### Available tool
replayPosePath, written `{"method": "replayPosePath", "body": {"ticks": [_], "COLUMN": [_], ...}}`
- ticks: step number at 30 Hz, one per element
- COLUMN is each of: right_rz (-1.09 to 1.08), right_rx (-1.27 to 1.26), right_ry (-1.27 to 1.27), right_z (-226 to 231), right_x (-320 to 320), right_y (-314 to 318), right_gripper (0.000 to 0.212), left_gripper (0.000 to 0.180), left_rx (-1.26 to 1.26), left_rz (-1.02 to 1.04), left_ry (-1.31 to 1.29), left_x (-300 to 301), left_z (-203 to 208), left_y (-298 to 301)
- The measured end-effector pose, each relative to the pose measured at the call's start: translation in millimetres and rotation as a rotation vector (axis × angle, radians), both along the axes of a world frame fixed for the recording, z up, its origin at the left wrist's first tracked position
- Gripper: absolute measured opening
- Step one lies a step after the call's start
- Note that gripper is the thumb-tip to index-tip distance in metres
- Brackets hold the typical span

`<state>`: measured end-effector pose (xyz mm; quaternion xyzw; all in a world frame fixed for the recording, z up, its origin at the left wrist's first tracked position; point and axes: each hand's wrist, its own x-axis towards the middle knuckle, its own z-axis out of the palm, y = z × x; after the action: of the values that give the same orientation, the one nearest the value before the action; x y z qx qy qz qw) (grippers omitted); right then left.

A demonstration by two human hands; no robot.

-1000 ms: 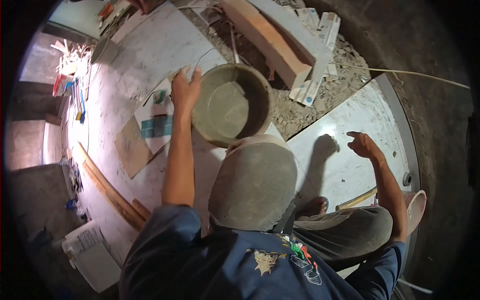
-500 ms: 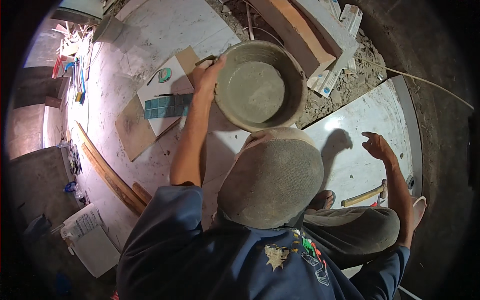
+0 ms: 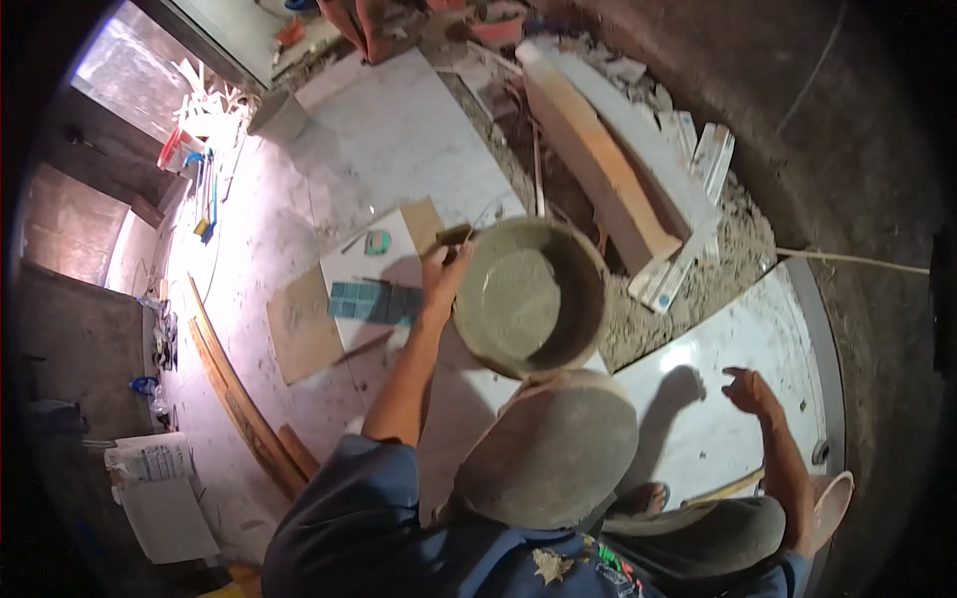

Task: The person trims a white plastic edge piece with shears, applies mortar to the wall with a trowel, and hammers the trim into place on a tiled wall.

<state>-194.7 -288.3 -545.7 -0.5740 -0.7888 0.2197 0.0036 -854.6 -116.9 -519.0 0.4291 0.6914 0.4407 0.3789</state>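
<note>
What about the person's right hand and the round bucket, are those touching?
Apart. The head view shows white slab and rubble between the right hand and the round bucket.

An indoor building site is indicated by rubble (image 3: 746, 231) heaped toward two o'clock, wooden strips (image 3: 239, 404) laid at eight, a grey-caked basin (image 3: 590, 309) set centrally

White, smudged tile floor (image 3: 284, 224). Directly on it, left side: long brown wooden planks (image 3: 249, 414), flat tan board (image 3: 299, 339); farther up, grey tapered bucket (image 3: 279, 118). Round grey-green basin (image 3: 583, 304) near middle; its underside hidden.
</note>
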Motion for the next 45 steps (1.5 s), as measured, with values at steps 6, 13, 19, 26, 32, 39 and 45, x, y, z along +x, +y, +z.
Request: {"method": "replayPosePath", "body": {"ticks": [6,13,19,26,32,39,45], "right_rz": [-0.009,-0.095,-0.138,-0.188,-0.278,-0.271,-0.288], "right_rx": [-0.096,-0.092,-0.118,-0.128,-0.227,-0.271,-0.271], "right_ry": [-0.171,-0.055,-0.052,0.002,0.009,-0.025,-0.002], "right_z": [19.7,24.0,30.4,19.8,25.1,16.6,22.6], "right_x": [-2.6,-0.9,-0.3,0.7,-7.4,4.0,-6.7], "right_y": [9.6,10.4,8.8,6.6,8.3,10.6,13.8], "right_gripper": [0.038,0.042,0.045,0.039,0.046,0.043,0.044], "left_gripper": [0.037,0.025,0.026,0.036,0.042,0.037,0.036], "left_rx": [0.247,0.465,0.406,0.317,0.242,0.06,0.057], "left_rz": [0.126,0.116,0.068,-0.787,-1.574,-1.589,-1.59], "left_ry": [0.077,0.235,0.21,-0.413,-0.273,-0.199,-0.195], "left_x": [-4.9,0.2,32.0,136.8,178.9,174.7,180.3], "left_z": [28.1,51.6,92.1,201.6,236.5,227.0,229.0], "left_y": [24.0,50.3,27.3,-60.9,-84.6,-82.3,-80.3]}}
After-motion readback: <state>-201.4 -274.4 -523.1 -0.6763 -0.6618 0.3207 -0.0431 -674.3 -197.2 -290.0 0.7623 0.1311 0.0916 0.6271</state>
